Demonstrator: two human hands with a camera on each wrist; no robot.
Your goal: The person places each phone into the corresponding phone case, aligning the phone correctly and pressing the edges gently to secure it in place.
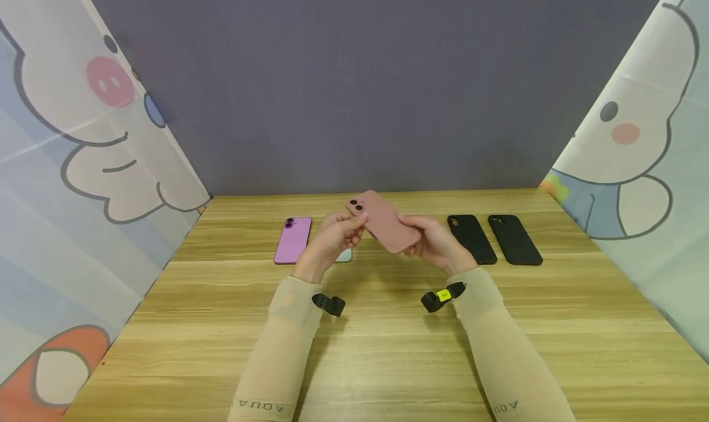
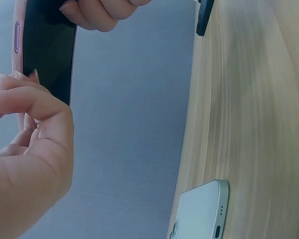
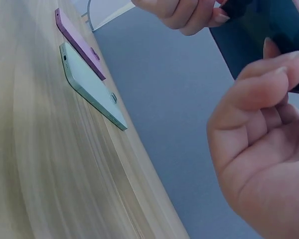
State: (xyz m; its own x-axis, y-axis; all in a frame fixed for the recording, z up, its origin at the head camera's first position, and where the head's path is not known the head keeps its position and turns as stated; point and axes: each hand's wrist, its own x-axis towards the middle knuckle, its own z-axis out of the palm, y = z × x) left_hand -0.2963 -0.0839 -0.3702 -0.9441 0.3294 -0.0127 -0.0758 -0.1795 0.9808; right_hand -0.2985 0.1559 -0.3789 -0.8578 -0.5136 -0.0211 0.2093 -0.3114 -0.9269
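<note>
A smartphone in a pink case is held up above the table, its back with two camera lenses facing the head view. My left hand pinches its camera end, thumb on the back. At the opposite end my right hand grips the lower corner. In the left wrist view the dark screen shows, with the pink case edge along its side. The right wrist view also shows fingers of both hands on the phone. A pale green phone lies under my left hand, mostly hidden in the head view.
A purple phone lies left of the pale green one. To the right lie two black phone cases, the nearer partly behind my right hand. A grey panel stands at the back of the wooden table, with printed curtains at both sides.
</note>
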